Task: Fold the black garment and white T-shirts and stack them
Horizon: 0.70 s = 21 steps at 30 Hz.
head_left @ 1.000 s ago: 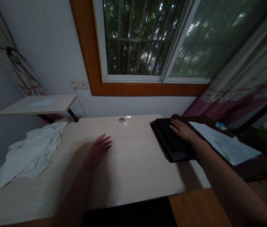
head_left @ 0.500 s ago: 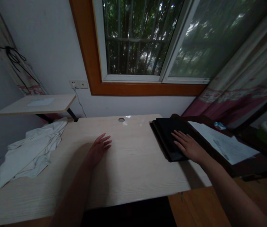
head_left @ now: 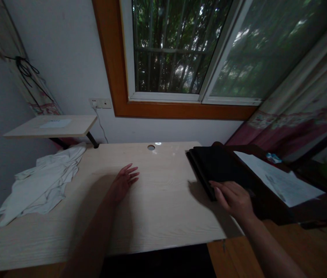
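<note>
My left hand (head_left: 123,184) hovers over the left-middle of the pale wooden desk (head_left: 163,208), open, fingers apart and holding nothing. On the right side of the desk lies a flat, black, layered item (head_left: 215,164), perhaps folded cloth; its exact kind is unclear. My right hand (head_left: 234,199) is at its near edge, thumb and fingers closed in a pinch. What sits between those fingertips, if anything, is hidden. A crumpled white cloth (head_left: 46,181) lies on the left of the desk, apart from both hands.
A small raised shelf (head_left: 53,129) with a paper on it stands at the back left. The desktop has a cable hole (head_left: 151,147) near its back edge. Beyond the black item, a dark surface holds a white sheet (head_left: 279,179). A window (head_left: 177,46) is behind.
My right hand has moved toward me from lying flat on the black item to its near edge, its fingers closing. My left hand stays nearly still. The view has shifted slightly.
</note>
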Each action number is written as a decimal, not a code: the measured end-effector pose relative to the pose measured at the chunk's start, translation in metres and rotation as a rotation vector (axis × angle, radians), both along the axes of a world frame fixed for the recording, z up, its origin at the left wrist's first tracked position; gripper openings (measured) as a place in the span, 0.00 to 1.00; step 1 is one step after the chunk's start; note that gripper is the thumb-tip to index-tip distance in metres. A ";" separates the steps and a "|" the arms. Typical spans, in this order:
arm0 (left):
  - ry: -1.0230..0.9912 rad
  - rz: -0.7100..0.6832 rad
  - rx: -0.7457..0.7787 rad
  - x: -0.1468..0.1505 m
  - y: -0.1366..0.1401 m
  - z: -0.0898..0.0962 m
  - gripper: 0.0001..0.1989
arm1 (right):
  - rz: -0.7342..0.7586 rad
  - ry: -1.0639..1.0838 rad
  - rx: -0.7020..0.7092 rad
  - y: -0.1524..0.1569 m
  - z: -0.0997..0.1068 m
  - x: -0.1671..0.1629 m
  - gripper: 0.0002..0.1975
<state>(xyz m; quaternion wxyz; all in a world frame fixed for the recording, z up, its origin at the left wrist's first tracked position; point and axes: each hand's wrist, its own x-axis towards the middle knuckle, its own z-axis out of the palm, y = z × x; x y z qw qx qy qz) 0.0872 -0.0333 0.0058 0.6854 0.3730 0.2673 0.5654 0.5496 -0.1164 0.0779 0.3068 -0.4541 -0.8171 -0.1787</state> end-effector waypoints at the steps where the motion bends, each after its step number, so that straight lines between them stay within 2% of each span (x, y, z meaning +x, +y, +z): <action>1: 0.001 0.003 0.000 0.000 0.000 -0.001 0.26 | 0.043 0.002 -0.009 0.002 -0.001 -0.012 0.12; 4: 0.004 0.019 0.003 -0.001 0.001 -0.003 0.26 | 0.137 0.015 -0.081 0.010 -0.005 -0.051 0.13; 7: 0.007 0.035 0.003 -0.001 0.001 -0.003 0.25 | 0.200 0.055 -0.221 0.023 -0.013 -0.087 0.14; 12: 0.009 0.051 -0.003 0.000 -0.001 0.000 0.24 | 0.244 0.114 -0.345 0.047 -0.035 -0.132 0.15; 16: 0.003 0.055 0.001 0.001 -0.002 0.000 0.23 | 0.276 0.198 -0.403 0.062 -0.053 -0.153 0.15; 21: 0.000 0.055 0.018 0.000 -0.002 -0.001 0.23 | 0.285 0.286 -0.399 0.069 -0.066 -0.157 0.14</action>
